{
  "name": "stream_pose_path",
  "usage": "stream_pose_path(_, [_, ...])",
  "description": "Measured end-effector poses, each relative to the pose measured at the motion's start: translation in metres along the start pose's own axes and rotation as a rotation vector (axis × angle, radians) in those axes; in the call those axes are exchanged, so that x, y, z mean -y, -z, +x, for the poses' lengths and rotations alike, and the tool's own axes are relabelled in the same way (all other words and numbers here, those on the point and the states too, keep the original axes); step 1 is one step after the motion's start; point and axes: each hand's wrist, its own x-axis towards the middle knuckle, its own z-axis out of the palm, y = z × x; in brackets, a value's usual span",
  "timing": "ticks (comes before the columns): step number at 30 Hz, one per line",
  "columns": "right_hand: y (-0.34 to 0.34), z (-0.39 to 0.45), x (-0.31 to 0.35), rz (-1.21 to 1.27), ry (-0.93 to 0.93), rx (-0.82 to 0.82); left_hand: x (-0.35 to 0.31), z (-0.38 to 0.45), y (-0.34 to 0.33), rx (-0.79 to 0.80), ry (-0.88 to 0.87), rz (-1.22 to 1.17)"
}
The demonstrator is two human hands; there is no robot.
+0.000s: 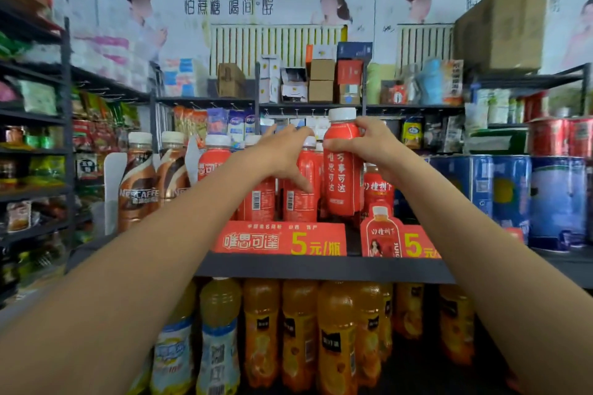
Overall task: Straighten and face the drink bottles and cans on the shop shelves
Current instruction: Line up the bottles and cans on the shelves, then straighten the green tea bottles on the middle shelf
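1. Right hand (364, 141) gripped a red bottle (341, 167) at its shoulder, raised above its row on the shelf (321, 266).
2. Left hand (282, 151) lay open-fingered on the neighbouring red bottles (300, 183).
3. Likely full, stiff plastic, slick label; best held at the shoulder.

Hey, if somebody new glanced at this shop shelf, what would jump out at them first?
Dead centre, the right hand grips a red bottle raised above its row, while the left hand reaches in with spread fingers over the neighbouring red bottles. Below them a red price sign fronts the shelf, with orange juice bottles on the shelf beneath.
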Motion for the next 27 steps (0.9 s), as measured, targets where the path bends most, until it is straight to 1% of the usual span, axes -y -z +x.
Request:
stream_pose_path(2, [-0.002,-0.001,-0.001,-0.017,-0.003,0.007,0.004,0.004,-0.005,-0.001,0.012,-0.007])
stream_pose_path(4, [-0.004,-0.002,-0.002,0.001,-0.022,0.026,0.008,0.008,-0.009,0.011,0.009,0.035])
stream_pose_path(8, [-0.009,-0.003,-0.006,-0.006,-0.050,0.088,0.004,0.010,-0.006,0.026,-0.032,0.261])
stream_pose_path(12, [-0.016,-0.005,-0.008,0.022,-0.093,0.129,0.000,0.016,-0.005,0.019,-0.027,0.464])
stream_pose_path(14, [-0.022,-0.006,-0.011,0.028,-0.099,0.157,0.002,0.017,-0.007,0.008,-0.021,0.531])
stream_pose_path(17, [-0.032,-0.003,-0.013,0.045,-0.110,0.163,0.005,0.015,-0.007,-0.036,-0.030,0.571])
stream_pose_path(18, [-0.035,-0.003,-0.013,0.047,-0.114,0.162,0.008,0.013,-0.008,-0.062,-0.034,0.558])
stream_pose_path(20, [-0.040,-0.003,-0.011,0.060,-0.118,0.164,0.013,0.008,-0.008,-0.110,-0.024,0.458])
stream_pose_path(22, [-0.045,-0.005,-0.007,0.080,-0.122,0.170,0.018,0.002,-0.007,-0.172,0.018,0.265])
stream_pose_path(24, [-0.050,-0.007,-0.004,0.107,-0.130,0.175,0.025,-0.004,-0.006,-0.258,0.100,0.088])
stream_pose_path(25, [-0.053,-0.009,-0.003,0.124,-0.132,0.172,0.029,-0.005,-0.006,-0.279,0.141,0.030])
stream_pose_path(27, [-0.059,-0.012,0.001,0.142,-0.128,0.153,0.033,-0.008,-0.008,-0.258,0.178,-0.064])
